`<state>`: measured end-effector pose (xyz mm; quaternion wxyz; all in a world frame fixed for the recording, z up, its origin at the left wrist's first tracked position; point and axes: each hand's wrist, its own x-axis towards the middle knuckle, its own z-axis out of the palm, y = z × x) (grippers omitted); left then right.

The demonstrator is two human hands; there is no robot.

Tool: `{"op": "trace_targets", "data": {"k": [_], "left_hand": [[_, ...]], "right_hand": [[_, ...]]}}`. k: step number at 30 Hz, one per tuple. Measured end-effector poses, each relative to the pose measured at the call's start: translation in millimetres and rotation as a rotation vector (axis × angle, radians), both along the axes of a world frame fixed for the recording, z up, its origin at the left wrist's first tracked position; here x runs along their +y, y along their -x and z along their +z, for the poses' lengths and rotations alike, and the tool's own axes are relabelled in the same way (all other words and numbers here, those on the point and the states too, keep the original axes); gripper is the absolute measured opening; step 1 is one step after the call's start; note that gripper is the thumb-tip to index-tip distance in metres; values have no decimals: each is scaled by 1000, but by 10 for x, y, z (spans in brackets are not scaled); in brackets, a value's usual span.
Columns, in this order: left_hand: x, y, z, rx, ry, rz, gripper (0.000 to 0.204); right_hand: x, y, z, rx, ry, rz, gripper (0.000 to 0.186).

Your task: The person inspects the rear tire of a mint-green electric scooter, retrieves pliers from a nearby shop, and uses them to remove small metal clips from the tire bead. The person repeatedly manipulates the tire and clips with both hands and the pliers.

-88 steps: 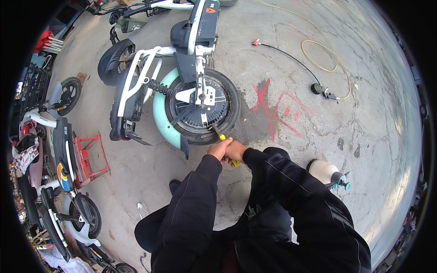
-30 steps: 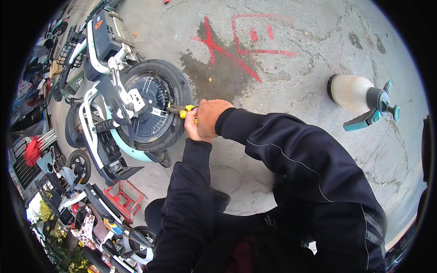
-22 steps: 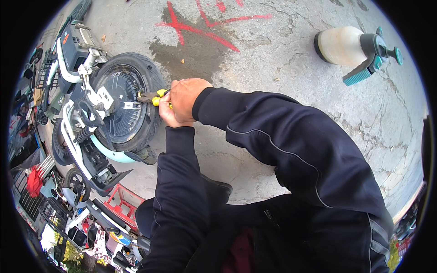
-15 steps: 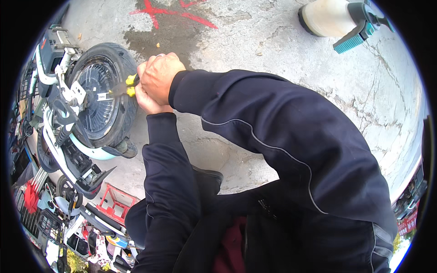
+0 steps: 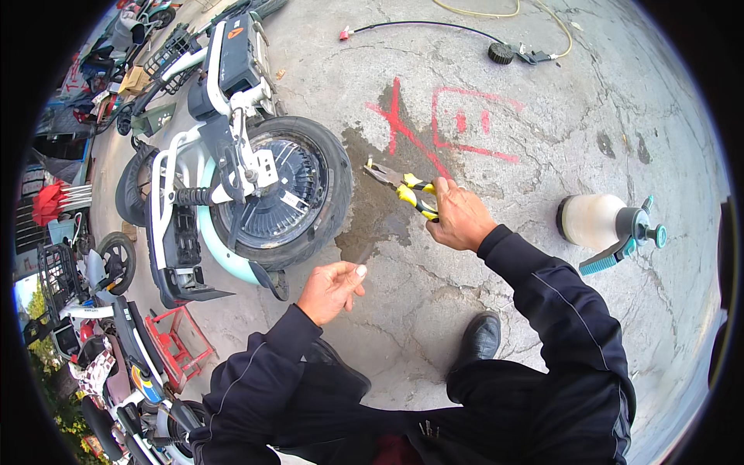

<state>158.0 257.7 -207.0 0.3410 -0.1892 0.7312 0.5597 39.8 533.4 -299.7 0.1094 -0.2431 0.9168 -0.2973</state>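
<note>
My right hand (image 5: 463, 215) is closed around the yellow-and-black handles of a pair of pliers (image 5: 403, 188). A small pale piece (image 5: 370, 162) shows at the tip of the jaws; its kind is too small to tell. The pliers are held over a wet patch of ground, apart from the tyre. My left hand (image 5: 332, 293) hovers below the wheel with fingers curled and thumb pressed toward them; whatever is between them, if anything, cannot be made out. To the left, a scooter's wheel (image 5: 267, 190) with a black tyre (image 5: 339, 186) lies tilted toward me.
A white-and-teal pump sprayer bottle (image 5: 593, 219) lies on the concrete at right. Beyond it, a hose (image 5: 434, 25) with a black gauge (image 5: 501, 53) stretches across the ground. A red frame (image 5: 180, 345) and several parked scooters stand at left. Red paint marks (image 5: 399, 116) cross the concrete.
Both hands were together on the pliers at the tyre; now they are apart. The right hand has carried the pliers away to the right, and the left has come off them. The view has shifted.
</note>
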Motion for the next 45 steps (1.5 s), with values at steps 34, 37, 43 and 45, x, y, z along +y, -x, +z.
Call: {"op": "trace_targets", "data": {"k": [34, 37, 43, 45], "left_hand": [[-446, -197, 510, 272, -84, -158, 38], [-521, -240, 374, 212, -116, -118, 34], [-740, -394, -267, -147, -392, 47, 37], [-740, -492, -628, -308, -392, 127, 35]], "right_hand": [[1014, 1054, -876, -296, -555, -617, 38], [970, 981, -912, -387, -629, -640, 37], [1069, 706, -946, -323, -714, -468, 36], [1116, 597, -940, -329, -749, -527, 41]]}}
